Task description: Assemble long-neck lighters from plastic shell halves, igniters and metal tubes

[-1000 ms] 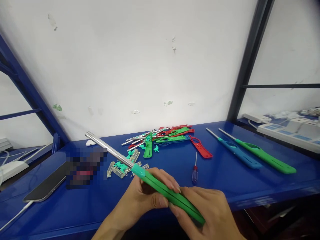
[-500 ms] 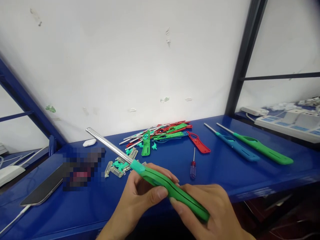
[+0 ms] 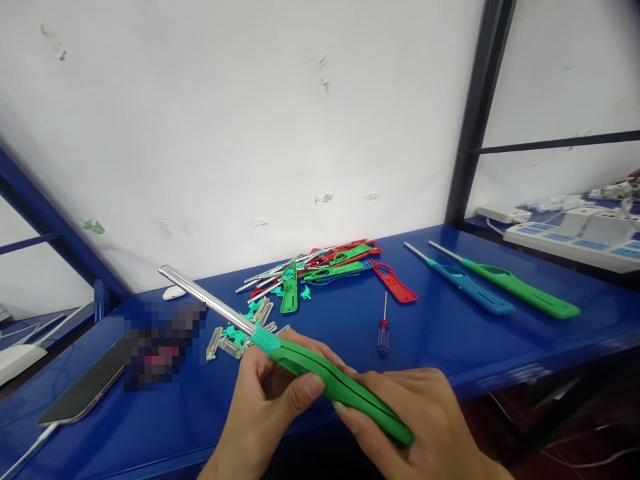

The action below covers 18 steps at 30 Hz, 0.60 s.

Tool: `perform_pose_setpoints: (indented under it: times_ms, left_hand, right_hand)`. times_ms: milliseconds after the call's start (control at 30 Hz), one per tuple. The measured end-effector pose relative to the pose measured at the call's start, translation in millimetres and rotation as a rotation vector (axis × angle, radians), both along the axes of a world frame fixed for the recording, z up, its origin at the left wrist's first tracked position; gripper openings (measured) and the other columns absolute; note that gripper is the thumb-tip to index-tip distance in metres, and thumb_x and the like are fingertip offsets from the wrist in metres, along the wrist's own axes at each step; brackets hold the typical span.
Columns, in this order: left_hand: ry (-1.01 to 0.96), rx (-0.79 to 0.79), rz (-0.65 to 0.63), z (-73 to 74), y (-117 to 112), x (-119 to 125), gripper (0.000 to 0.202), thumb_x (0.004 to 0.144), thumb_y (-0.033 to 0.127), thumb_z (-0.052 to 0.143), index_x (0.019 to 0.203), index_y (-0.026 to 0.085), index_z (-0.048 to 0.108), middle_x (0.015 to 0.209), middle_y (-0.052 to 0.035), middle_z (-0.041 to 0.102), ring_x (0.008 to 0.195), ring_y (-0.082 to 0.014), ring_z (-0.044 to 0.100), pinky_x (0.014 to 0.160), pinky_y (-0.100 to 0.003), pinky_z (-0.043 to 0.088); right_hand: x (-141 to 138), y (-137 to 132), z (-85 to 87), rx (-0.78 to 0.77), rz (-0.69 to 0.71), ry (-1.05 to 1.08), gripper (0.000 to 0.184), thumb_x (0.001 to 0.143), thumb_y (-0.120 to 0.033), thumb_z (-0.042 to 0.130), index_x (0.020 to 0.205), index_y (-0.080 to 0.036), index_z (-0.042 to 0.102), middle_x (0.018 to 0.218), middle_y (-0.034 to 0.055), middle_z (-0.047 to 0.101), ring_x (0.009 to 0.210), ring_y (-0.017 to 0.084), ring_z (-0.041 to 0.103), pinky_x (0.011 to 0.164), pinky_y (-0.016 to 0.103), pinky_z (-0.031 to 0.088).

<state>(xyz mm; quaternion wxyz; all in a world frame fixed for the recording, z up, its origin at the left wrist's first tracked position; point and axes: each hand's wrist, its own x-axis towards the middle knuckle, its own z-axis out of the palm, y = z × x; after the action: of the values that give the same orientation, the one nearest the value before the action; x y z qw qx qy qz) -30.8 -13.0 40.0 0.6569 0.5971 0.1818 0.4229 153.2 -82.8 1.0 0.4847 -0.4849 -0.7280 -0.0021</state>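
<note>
Both hands hold a green long-necked lighter above the table's front edge, its silver tube pointing up and to the left. My left hand is closed around the front of the handle, thumb on the near side. My right hand grips the rear of the handle with thumb and fingers on opposite sides. A dark seam runs along the handle. Behind my hands lie clear fuel tanks and small turquoise parts, partly hidden by the left hand. A screwdriver with a purple and red handle lies beyond the right hand.
On the blue table, a pile of metal tubes and coloured shells lies by the wall. A blue lighter and another green lighter lie at right. A phone on a cable is at left; a power strip stands far right.
The view has shifted slightly, so the scene appears moved a little left. Both hands keep their hold on the green lighter; its tube tip appears slightly lower.
</note>
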Motion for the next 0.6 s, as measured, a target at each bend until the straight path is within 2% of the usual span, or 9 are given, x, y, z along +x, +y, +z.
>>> perform_pose_setpoints:
  times_ms: [67,233,367,600]
  left_hand:
    - [-0.02,-0.006,0.017,-1.0,-3,1,0.011,0.09,0.03,0.084,0.098,0.022,0.081,0.094,-0.0037,0.079,0.093,-0.0235,0.078,0.088,-0.032,0.064]
    - [-0.071,-0.005,0.055,-6.0,-5,4,0.013,0.091,0.029,0.083,0.098,0.019,0.08,0.093,-0.0052,0.077,0.092,-0.0232,0.078,0.088,-0.031,0.064]
    - [-0.047,-0.034,0.067,-9.7,-2,5,0.014,0.091,0.031,0.083,0.1,0.02,0.079,0.095,-0.0054,0.078,0.093,-0.0231,0.077,0.087,-0.032,0.063]
    - [-0.058,-0.041,0.035,-8.9,-6,6,0.013,0.093,0.03,0.081,0.103,0.021,0.079,0.098,-0.0053,0.079,0.095,-0.0227,0.077,0.087,-0.031,0.063]
  right_hand:
    - [0,0,-1.5,0.017,0.004,-0.023,0.029,0.105,-0.035,0.058,0.081,-0.023,0.071,0.064,-0.0021,0.075,0.054,0.016,0.074,0.061,0.026,0.051]
    - [-2,2,-4.8,0.19,-0.037,0.003,0.032,0.106,-0.035,0.055,0.083,-0.021,0.072,0.06,-0.0023,0.072,0.05,0.014,0.072,0.06,0.024,0.052]
    - [-3,3,-5.6,0.109,-0.007,-0.012,0.032,0.105,-0.03,0.056,0.078,-0.021,0.069,0.058,-0.0034,0.07,0.046,0.012,0.07,0.056,0.023,0.048]
    - [-3,-4,-3.1,0.025,-0.018,0.063,0.034,0.106,-0.037,0.054,0.079,-0.024,0.07,0.057,-0.0054,0.069,0.048,0.014,0.07,0.055,0.026,0.045]
